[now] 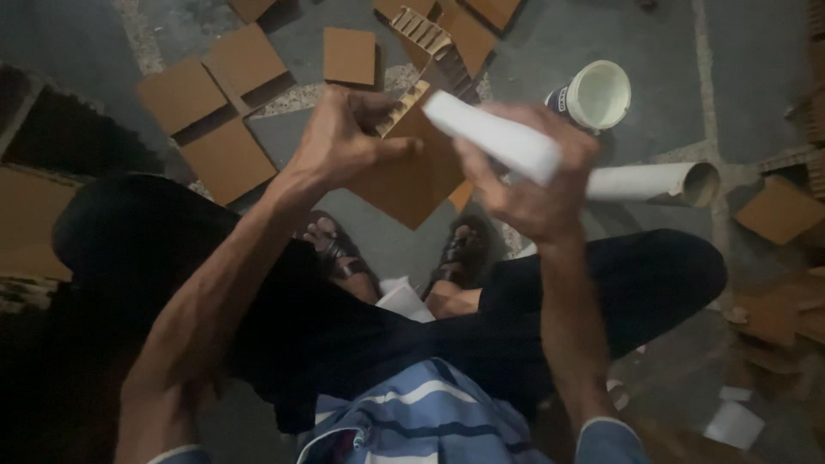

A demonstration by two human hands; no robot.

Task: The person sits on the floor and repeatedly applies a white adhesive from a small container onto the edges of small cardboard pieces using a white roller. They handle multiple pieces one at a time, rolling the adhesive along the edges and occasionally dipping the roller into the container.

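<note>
Head view, looking straight down past my knees, and my left hand [344, 142] pinches a brown corrugated cardboard piece [411, 176], thumb on the near face and fingers curled over its ridged top edge, so the sheet hangs as a diamond above my sandalled feet [344, 253]. My right hand [528, 185] wraps tight around a white rolled tube [498, 137], fingers closed over it, the roll slanting up and away with its upper end just above the cardboard piece's far corner. It looks close to touching the ridged edge, though I cannot tell if it actually makes contact. Beyond the cardboard piece, on the grey floor [739, 86], a white cup [597, 94] lies tipped with its open mouth toward me. A long pale cardboard tube [657, 182] lies just beside it, on the nearer side, its hollow end pointing away from the cardboard piece. On the other side of the cardboard piece, flat brown squares [228, 112] lie scattered near each other, some overlapping, and one more square [349, 55] sits alone farther out. More brown scraps [778, 210] pile up past the pale tube. My dark trousers [601, 283] spread below the cardboard piece, and my blue striped shirt [412, 412] fills the bottom edge.
</note>
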